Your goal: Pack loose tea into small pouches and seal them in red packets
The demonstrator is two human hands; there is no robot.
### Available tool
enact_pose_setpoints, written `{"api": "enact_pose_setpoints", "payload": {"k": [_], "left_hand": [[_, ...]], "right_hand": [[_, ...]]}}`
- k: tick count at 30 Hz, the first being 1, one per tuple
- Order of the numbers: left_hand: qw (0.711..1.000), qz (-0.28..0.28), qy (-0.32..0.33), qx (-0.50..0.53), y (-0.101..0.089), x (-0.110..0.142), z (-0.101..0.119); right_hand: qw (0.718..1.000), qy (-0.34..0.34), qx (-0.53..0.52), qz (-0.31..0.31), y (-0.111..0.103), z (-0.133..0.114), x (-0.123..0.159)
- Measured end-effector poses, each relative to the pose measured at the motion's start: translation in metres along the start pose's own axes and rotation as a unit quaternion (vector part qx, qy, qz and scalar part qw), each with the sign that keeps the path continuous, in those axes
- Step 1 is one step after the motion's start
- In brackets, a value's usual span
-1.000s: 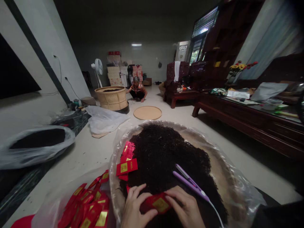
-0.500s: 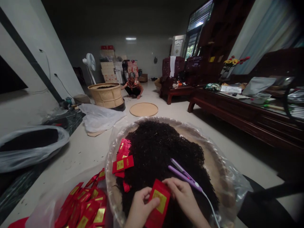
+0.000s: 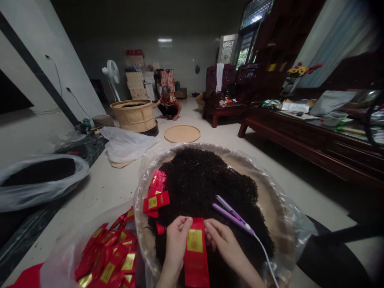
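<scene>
A red packet with a gold label (image 3: pixel 195 264) stands upright over the dark, tea-like leaves (image 3: pixel 207 176). My left hand (image 3: pixel 177 242) pinches its upper left edge between thumb and fingers. At the upper right edge, the fingers of my right hand (image 3: pixel 222 240) are closed on the packet. A purple hair straightener (image 3: pixel 232 216) with a white cord lies partly opened on the leaves, just beyond my right hand. More red packets (image 3: pixel 156 201) rest on the left side of the leaves, inside a wide round basket (image 3: pixel 277 204) lined with clear plastic.
Left of the basket, a plastic bag holds several filled red packets (image 3: pixel 111 256). Farther left is a bag of dark leaves (image 3: pixel 39 176). Ahead are a flat round tray (image 3: pixel 182 134), a tall bamboo basket (image 3: pixel 132 116) and a crouching person (image 3: pixel 168 105). A low wooden table (image 3: pixel 300 136) stands right.
The red packet has turned from tilted to upright. My left hand has moved up to its top edge, and my right hand has shifted slightly down its right side. The view has tilted slightly.
</scene>
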State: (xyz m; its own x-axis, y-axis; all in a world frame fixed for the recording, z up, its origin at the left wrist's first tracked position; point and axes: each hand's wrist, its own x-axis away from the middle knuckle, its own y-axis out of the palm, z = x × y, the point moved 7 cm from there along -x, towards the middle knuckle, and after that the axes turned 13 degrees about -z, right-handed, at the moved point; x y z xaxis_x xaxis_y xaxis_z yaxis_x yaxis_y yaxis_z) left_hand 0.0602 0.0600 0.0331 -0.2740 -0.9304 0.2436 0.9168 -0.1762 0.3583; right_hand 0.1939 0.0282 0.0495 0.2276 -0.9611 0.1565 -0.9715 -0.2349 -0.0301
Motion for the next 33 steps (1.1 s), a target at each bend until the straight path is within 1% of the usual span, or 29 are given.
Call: {"api": "enact_pose_setpoints", "payload": {"k": [2,4,6,8,10,13,16,18,20,23,25,30,33], "left_hand": [[0.995,0.071,0.03,0.059,-0.011,-0.002,-0.002],[0.984,0.144,0.062,0.084,-0.024,-0.001,-0.004],[0.973,0.196,0.093,0.081,-0.034,0.002,-0.004],[0.967,0.215,0.116,0.067,-0.039,0.006,-0.005],[0.972,0.196,0.118,0.06,-0.04,0.008,-0.006],[0.987,0.124,0.099,0.029,-0.039,0.009,0.0],[0.996,0.043,0.048,-0.067,-0.038,0.009,0.008],[0.993,0.013,0.016,-0.117,-0.038,0.01,0.009],[0.991,0.025,0.013,-0.13,-0.041,0.011,0.007],[0.988,0.082,0.019,-0.127,-0.048,0.014,-0.001],[0.987,0.097,0.015,-0.126,-0.048,0.014,-0.005],[0.99,0.07,0.004,-0.12,-0.039,0.014,-0.008],[0.989,0.052,0.005,-0.136,-0.039,0.012,-0.011]], "right_hand": [[0.998,0.033,-0.034,-0.034,0.011,0.01,0.002],[0.995,0.064,-0.051,-0.063,0.02,0.02,0.004],[0.993,0.081,-0.061,-0.054,0.022,0.029,0.005],[0.995,0.079,-0.064,-0.009,0.015,0.034,0.004],[0.996,0.062,-0.053,0.04,0.004,0.034,0.005],[0.997,0.026,-0.011,0.074,-0.008,0.027,0.006],[0.996,-0.002,0.02,0.089,-0.012,0.019,0.007],[0.994,-0.007,0.02,0.107,-0.013,0.015,0.009],[0.993,-0.005,0.002,0.117,-0.012,0.014,0.009],[0.995,0.01,-0.041,0.096,-0.007,0.015,0.009],[0.994,0.025,-0.059,0.087,-0.006,0.018,0.01],[0.989,0.06,-0.048,0.123,-0.011,0.025,0.016],[0.989,0.051,-0.025,0.136,-0.013,0.026,0.017]]}}
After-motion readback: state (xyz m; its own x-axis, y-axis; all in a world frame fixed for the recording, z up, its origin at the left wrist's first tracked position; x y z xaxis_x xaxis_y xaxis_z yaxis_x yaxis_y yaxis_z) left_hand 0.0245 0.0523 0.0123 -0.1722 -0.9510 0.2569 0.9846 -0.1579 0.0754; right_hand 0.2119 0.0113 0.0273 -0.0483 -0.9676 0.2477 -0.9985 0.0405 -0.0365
